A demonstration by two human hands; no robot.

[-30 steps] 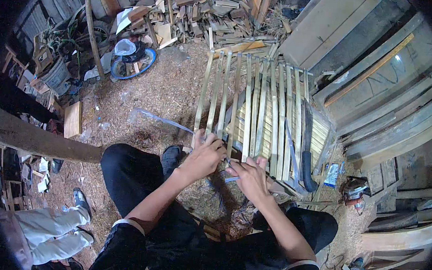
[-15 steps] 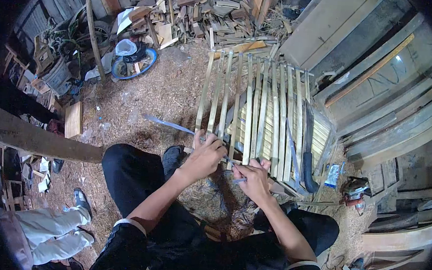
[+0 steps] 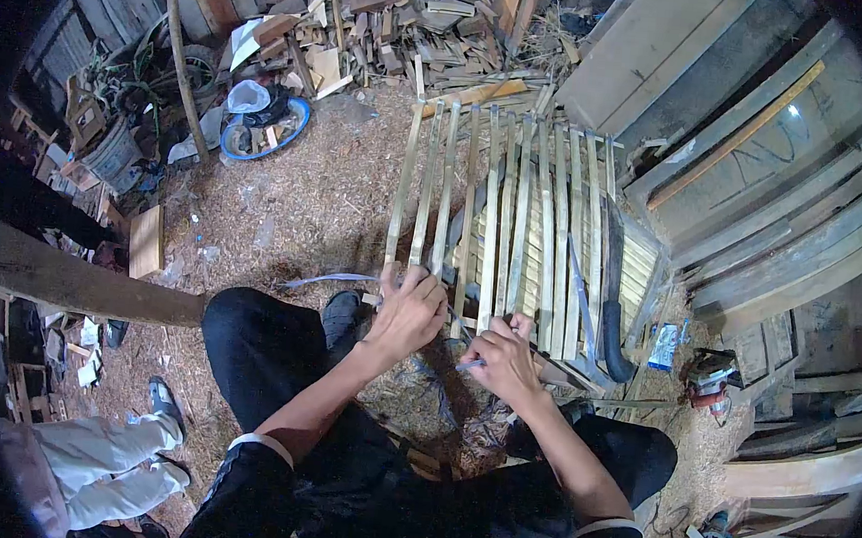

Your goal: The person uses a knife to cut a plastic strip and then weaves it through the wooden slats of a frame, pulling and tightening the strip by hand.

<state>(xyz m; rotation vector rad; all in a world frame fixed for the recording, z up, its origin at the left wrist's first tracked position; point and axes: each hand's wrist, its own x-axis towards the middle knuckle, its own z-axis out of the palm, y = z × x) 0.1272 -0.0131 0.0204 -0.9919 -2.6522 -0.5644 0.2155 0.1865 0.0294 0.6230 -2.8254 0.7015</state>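
A rack of pale slats (image 3: 493, 213) stands before my knees, its slats running away from me. My left hand (image 3: 410, 313) is closed at the near ends of the leftmost slats, and a thin bluish strap (image 3: 328, 279) trails left from it over the floor. My right hand (image 3: 507, 356) is closed on the strap, with a short bit showing beside the fingers, just below the near edge of the rack. Another length of strap (image 3: 581, 295) lies along the right-hand slats. The fingertips of my left hand are partly hidden.
A blue basin (image 3: 295, 145) holding scraps sits at the upper left, near a wood-scrap pile (image 3: 408, 32). A beam (image 3: 80, 280) juts in from the left. Another person's legs (image 3: 113, 457) show lower left. A red power tool (image 3: 711, 384) and curved boards (image 3: 797, 470) are at right.
My left hand has shifted slightly and its fingers have moved down over the slat ends. The strap's loose end now hangs lower and shorter. My right hand has turned a little.
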